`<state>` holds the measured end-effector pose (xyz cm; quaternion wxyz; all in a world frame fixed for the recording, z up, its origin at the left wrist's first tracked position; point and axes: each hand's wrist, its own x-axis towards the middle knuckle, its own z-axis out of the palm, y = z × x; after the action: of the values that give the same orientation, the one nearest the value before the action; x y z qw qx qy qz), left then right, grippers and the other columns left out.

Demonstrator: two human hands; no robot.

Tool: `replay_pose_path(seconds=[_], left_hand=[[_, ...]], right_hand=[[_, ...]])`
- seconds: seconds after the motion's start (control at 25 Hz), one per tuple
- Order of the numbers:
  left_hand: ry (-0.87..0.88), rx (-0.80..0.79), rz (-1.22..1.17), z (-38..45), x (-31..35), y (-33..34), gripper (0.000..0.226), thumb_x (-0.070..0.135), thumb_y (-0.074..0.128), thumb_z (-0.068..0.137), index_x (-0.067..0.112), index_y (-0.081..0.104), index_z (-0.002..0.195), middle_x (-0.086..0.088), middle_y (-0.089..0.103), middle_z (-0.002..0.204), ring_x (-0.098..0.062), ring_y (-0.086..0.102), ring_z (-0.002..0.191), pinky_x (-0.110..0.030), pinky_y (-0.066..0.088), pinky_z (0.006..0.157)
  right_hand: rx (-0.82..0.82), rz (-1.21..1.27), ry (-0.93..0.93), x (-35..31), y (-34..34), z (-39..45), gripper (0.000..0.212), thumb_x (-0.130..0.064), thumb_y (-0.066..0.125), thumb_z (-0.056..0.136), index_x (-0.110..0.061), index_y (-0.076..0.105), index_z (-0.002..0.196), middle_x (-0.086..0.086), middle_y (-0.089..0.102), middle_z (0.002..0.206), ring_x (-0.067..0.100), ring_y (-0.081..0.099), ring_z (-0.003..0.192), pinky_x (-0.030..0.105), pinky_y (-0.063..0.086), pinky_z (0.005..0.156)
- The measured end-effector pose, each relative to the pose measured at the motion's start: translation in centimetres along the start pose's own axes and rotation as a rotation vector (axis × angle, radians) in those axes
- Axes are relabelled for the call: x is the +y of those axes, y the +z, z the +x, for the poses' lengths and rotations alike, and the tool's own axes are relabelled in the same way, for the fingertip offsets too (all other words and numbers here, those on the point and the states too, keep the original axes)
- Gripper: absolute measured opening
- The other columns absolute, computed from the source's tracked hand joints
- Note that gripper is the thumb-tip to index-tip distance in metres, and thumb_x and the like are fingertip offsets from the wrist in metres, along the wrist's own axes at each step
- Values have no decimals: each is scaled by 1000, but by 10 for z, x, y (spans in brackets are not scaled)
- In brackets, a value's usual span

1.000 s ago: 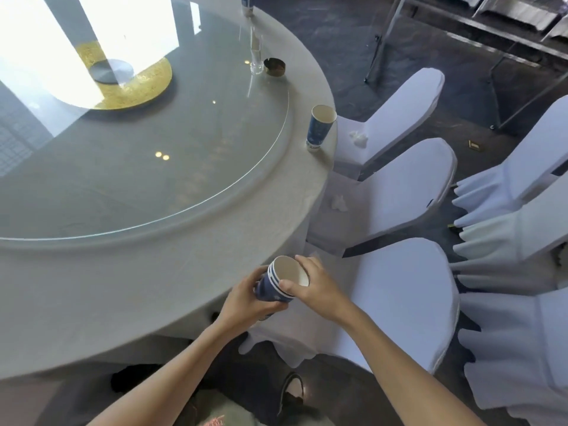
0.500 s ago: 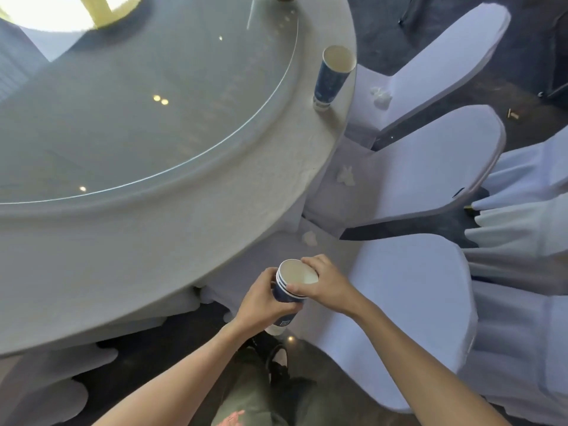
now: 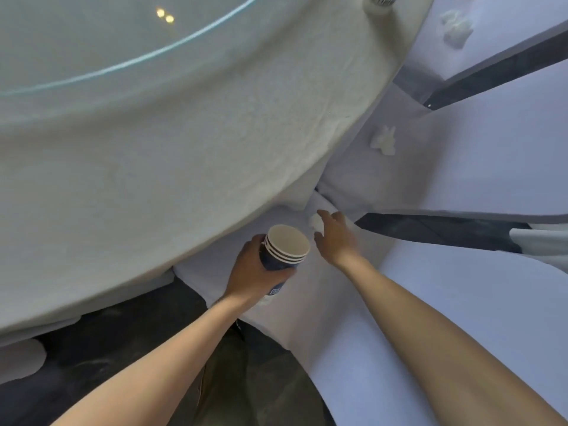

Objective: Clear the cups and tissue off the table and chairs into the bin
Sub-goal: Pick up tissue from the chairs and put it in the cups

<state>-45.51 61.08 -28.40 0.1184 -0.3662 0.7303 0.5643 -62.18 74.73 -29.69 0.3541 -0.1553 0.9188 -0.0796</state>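
Note:
My left hand [image 3: 249,272] is wrapped around a stack of nested blue paper cups [image 3: 284,252] with white rims, held over the nearest white chair seat [image 3: 307,302]. My right hand [image 3: 336,238] reaches out with spread fingers to a small crumpled tissue [image 3: 315,222] on that seat; its fingertips are at the tissue, not closed on it. A second tissue [image 3: 382,141] lies on the middle chair seat, a third tissue [image 3: 456,27] on the far one. The base of another paper cup [image 3: 379,2] shows at the table's edge, top of frame.
The round table [image 3: 215,142] with a white cloth and a glass turntable [image 3: 92,35] fills the upper left. White-covered chairs [image 3: 491,155] stand close together on the right. Dark floor [image 3: 123,333] lies below the table's edge.
My right hand has let go of the cup stack and moved forward to the tissue on the near chair. The view has dipped lower and closer; the left hand alone keeps the cups.

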Motion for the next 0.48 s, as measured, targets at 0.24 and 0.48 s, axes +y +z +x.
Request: replay_pose_path(seconds=[0.24,0.48], left_hand=[[-55,43,-44,27,-42,27,81,35,95,68,28,53,137,6,62,130,-13,60,119,-18,50,88],[-77,63,-43,11,-25,25,83,37,93,66,26,54,138,6,62,131,-13,58,120,-22,52,91]], right_hand=[[-51,-178,-97,29,51,72,48,-12,52,100,-19,39,145,17,40,138,41,63,99,48,56,83],[-112,-92,-58,30,39,61,26,-11,47,100,-6,56,124,20,55,130,40,61,108,43,51,89]])
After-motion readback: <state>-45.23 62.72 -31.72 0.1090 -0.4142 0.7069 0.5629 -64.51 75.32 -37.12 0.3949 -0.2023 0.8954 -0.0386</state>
